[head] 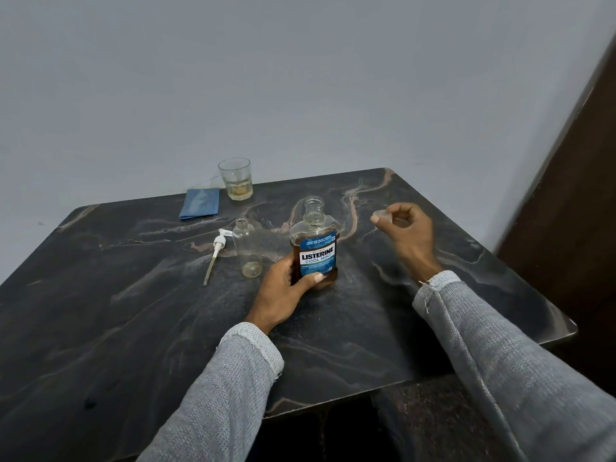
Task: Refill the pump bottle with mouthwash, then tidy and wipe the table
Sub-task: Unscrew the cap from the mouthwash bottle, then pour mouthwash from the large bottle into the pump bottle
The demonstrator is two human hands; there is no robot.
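Observation:
A Listerine mouthwash bottle [315, 248] with a blue label and brown liquid stands upright near the table's middle, its neck uncapped. My left hand [283, 288] grips its lower part. My right hand [405, 228] hovers to the right of the bottle, fingers pinched on a small clear cap [380, 215]. Just left of the mouthwash stands a small clear pump bottle [246, 248], open and seemingly empty. Its white pump head with the long tube [216, 251] lies flat on the table to its left.
A folded blue cloth [200, 203] lies at the table's far edge by the wall. Next to it stands a drinking glass [236, 179] with a little yellowish liquid. The dark marble table [133, 328] ends at right near a brown door [566, 228].

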